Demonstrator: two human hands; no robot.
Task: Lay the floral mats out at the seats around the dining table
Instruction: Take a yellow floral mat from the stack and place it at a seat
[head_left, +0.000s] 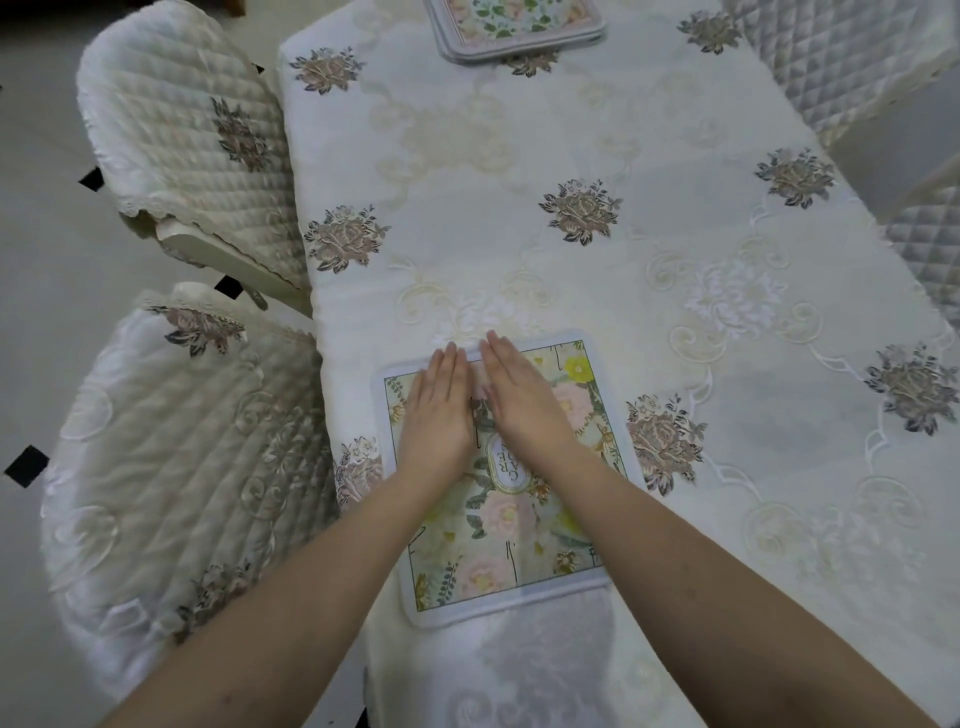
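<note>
- With both palms flat on it, the floral mat (511, 512) lies near the desk's (675, 312) left edge, in front of the nearer chair (171, 467).
- My left hand (439, 410) and right hand (524, 397) rest side by side on the mat's far half, fingers straight and together; neither grip clasps anything, they only press down.
- My fingertips (451, 349) reach just past the mat's far border onto the tablecloth.
- The mat's left border lies close to the desk's edge and roughly follows it; its near border stays on the cloth, short of the drop.
- Right of the mat the cloth runs wide and bare apart from its embroidered roses.
- Well beyond the mat, at the desk's far end, a stack of mats (519, 28) lies partly cut off by the picture's top.
- The mat is squarish with rounded corners, a pale grey rim, and pink and yellow blooms with green leaves around a small oval label.
- A second chair (197, 140) stands beyond the nearer one along the same edge.
</note>
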